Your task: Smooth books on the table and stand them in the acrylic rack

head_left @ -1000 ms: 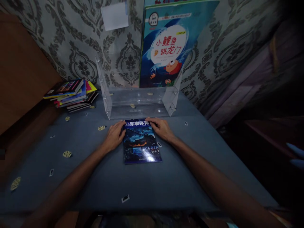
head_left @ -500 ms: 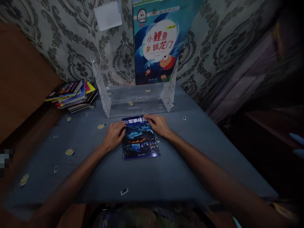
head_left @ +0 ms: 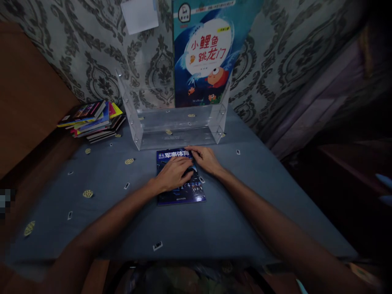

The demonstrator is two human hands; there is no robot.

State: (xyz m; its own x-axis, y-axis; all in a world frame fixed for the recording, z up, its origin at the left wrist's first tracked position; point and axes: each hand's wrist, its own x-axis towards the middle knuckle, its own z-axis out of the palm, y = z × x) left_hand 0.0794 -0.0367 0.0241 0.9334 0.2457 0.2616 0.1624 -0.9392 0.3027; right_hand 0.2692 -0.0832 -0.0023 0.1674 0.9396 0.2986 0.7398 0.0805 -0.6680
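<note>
A dark blue book [head_left: 181,198] with white Chinese lettering across its top lies flat on the cloth-covered table [head_left: 220,228]. My left hand [head_left: 175,173] rests over the middle of its cover, fingers stretched out, hiding much of the picture. At the upper right corner of the book, my right hand [head_left: 206,159] touches the edge with extended fingers. Just behind the book stands a clear acrylic rack [head_left: 171,136] with stepped tiers. A large blue picture book [head_left: 202,90] with an orange fish stands upright on the rack's back tier.
Several books form an uneven stack [head_left: 94,122] at the back left of the table. A white paper [head_left: 140,18] hangs on the patterned wall covering [head_left: 101,77]. To the left is a brown wooden panel [head_left: 27,94]. Pale fabric [head_left: 309,106] hangs at the right.
My left hand has moved right, from the book's left edge onto the middle of its cover. My right hand stays near the upper right corner. The book lies in about the same place.
</note>
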